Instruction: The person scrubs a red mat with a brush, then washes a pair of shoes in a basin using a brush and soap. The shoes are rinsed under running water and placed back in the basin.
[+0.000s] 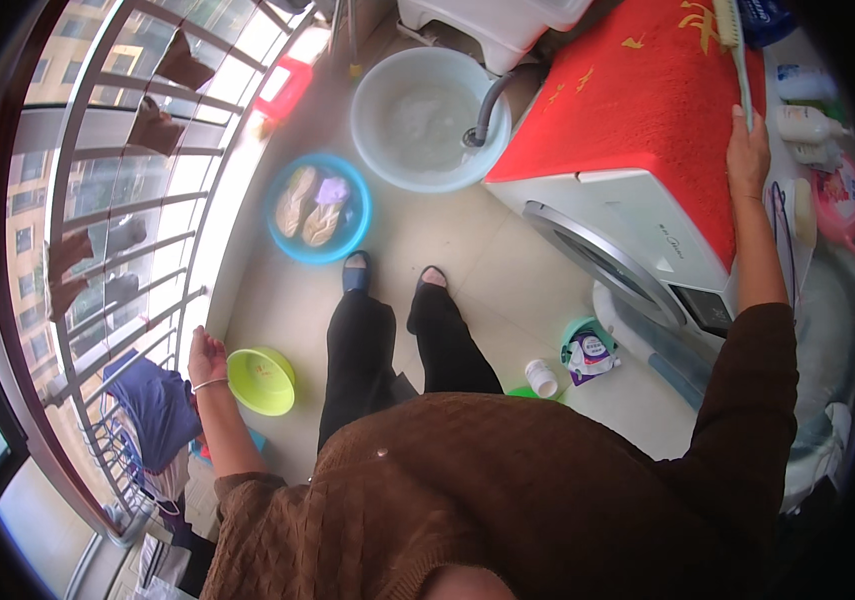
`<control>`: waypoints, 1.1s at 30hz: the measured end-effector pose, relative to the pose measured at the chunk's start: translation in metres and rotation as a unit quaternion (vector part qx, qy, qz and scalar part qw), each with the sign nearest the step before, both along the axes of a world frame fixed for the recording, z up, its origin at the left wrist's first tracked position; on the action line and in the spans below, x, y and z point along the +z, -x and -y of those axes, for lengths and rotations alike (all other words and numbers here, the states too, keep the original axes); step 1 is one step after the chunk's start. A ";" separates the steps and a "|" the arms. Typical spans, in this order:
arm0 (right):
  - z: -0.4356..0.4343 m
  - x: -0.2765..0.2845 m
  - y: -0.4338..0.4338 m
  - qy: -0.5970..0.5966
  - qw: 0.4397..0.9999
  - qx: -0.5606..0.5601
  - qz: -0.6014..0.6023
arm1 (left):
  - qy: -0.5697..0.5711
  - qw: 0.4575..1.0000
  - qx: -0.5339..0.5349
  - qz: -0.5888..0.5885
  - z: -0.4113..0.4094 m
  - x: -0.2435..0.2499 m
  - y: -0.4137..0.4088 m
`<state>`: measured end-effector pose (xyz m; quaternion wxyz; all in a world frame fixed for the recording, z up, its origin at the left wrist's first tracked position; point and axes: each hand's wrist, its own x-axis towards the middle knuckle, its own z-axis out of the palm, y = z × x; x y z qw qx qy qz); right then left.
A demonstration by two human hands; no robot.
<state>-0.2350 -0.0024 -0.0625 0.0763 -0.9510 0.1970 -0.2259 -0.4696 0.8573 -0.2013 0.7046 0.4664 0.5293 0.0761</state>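
Note:
My right hand [748,159] grips the pale handle of a long-handled scrub brush [741,67] above the washing machine's far edge. Its cream bristles are at the top of the view. Under it, a red cloth [622,112] with yellow figures covers the top of the white front-loading washing machine [615,206]. My left hand [207,358] hangs at my side with curled fingers, and nothing shows in it. Close by on the floor is a yellow-green basin [277,381]. A blue basin [358,244] ahead of my feet holds a pair of pale shoes [297,204] in water.
A large whitish tub [367,154] of cloudy water has a grey drain hose [489,105] over its rim. Bottles [802,124] line the machine's far side. On the floor are a white jar [541,379] and a teal container [576,330] with a packet. A barred window [146,154] runs along the left.

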 end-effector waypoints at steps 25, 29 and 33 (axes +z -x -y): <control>-0.428 -0.114 0.224 -0.633 0.736 0.006 -0.240 | 0.414 0.877 -0.093 0.224 -0.033 -0.073 -0.020; -0.496 -0.122 0.267 -0.775 0.563 -0.122 -0.258 | 0.405 0.889 -0.100 0.186 -0.073 -0.093 -0.006; -0.542 -0.159 0.293 -0.773 0.573 -0.116 -0.246 | 0.359 0.922 -0.085 0.117 -0.105 -0.118 0.021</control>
